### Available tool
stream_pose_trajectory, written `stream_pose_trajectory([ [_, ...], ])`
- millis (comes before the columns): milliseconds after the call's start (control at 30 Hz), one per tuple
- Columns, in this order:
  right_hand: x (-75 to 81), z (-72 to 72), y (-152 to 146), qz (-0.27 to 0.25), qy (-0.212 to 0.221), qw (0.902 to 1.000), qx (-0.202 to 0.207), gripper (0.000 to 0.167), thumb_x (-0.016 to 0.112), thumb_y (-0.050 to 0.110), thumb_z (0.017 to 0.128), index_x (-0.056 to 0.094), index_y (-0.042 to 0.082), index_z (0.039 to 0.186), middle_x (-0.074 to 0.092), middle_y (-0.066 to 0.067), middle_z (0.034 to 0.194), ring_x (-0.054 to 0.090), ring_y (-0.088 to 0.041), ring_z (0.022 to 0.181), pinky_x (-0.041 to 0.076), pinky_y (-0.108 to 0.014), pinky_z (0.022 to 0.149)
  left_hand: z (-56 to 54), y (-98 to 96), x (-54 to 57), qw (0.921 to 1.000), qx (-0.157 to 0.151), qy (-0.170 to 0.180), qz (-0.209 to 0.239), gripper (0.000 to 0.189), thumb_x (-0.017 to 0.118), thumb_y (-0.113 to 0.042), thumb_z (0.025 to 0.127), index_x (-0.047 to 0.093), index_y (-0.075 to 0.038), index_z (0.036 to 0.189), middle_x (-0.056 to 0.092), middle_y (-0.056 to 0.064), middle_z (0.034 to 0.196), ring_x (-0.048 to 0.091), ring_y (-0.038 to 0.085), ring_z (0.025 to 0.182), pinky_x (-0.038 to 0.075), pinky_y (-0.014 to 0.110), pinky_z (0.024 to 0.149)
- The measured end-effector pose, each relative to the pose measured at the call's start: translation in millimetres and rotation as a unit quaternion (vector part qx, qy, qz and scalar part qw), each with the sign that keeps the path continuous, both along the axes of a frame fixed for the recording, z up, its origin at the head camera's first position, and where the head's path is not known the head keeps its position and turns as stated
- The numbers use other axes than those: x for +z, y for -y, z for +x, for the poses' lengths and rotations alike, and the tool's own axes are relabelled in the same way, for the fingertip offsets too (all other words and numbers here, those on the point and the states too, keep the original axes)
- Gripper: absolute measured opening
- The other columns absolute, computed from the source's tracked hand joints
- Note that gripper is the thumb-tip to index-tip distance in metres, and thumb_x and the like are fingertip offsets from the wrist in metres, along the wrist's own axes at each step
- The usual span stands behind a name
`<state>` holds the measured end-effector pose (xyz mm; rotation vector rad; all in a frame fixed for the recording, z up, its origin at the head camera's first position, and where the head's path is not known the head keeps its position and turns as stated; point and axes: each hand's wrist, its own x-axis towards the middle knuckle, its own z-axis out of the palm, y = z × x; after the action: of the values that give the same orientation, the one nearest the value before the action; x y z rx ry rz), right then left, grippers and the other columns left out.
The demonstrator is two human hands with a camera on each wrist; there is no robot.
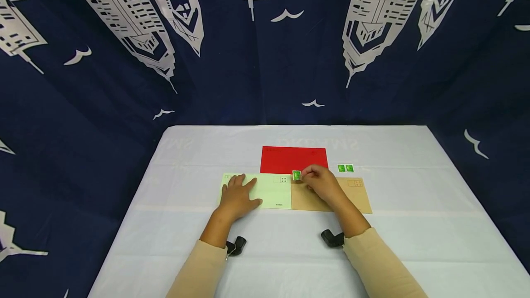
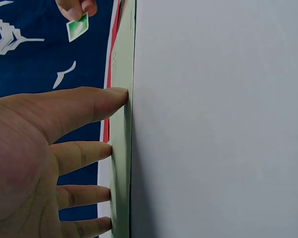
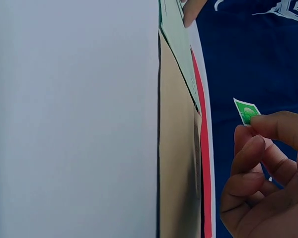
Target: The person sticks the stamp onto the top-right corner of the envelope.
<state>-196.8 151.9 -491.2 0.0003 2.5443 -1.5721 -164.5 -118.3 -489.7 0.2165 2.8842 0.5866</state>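
Note:
My left hand [image 1: 237, 199] rests with spread fingers on a pale green envelope [image 1: 275, 197]; in the left wrist view its fingertips press on the paper. Between thumb and index finger, my right hand [image 1: 322, 182] pinches a small green stamp [image 1: 296, 175] with a white border. In the right wrist view the stamp [image 3: 247, 111] is held up above the envelopes, its other fingers curled beneath. A tan envelope [image 1: 310, 201] lies under the right hand, side by side with the green one. Printed boxes show at the upper right corners of both.
Behind these two lies a red envelope [image 1: 290, 159]. A pair of green stamps [image 1: 345, 168] sits on the white-covered table [image 1: 198, 151] to its right. A dark blue cloth [image 1: 248, 82] with white building prints hangs behind the table. Black wrist devices [image 1: 332, 238] are near both sleeves.

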Motion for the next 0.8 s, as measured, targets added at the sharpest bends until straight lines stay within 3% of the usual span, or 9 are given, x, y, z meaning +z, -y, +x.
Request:
stream_pose_trajectory([
  [300,-7.6,-3.1,8.9,0.002,-0.006,1.0000,-0.004,0.009,0.064,0.012,0.096,0.066,0.005,0.101,0.064,-0.006,0.084,0.058,-0.016,0.070,0.050,-0.022,0.063,-1.0,-1.1,-3.9,1.0000,0.000,-0.004,-0.008,0.070,0.074,-0.041,0.087,0.053,-0.017,0.149,0.037,0.022,0.158,0.027,0.046,0.150,0.024,0.073,0.116],
  [800,-12.1,-3.0,26.3,0.025,-0.009,0.9996,0.013,0.008,0.070,0.013,0.092,0.067,0.007,0.097,0.063,-0.003,0.078,0.056,-0.015,0.067,0.047,-0.025,0.062,1.4,-3.2,3.4,0.9995,-0.007,0.007,-0.029,0.071,0.071,-0.046,0.089,0.049,-0.019,0.152,0.035,0.021,0.159,0.025,0.045,0.150,0.025,0.071,0.117],
])
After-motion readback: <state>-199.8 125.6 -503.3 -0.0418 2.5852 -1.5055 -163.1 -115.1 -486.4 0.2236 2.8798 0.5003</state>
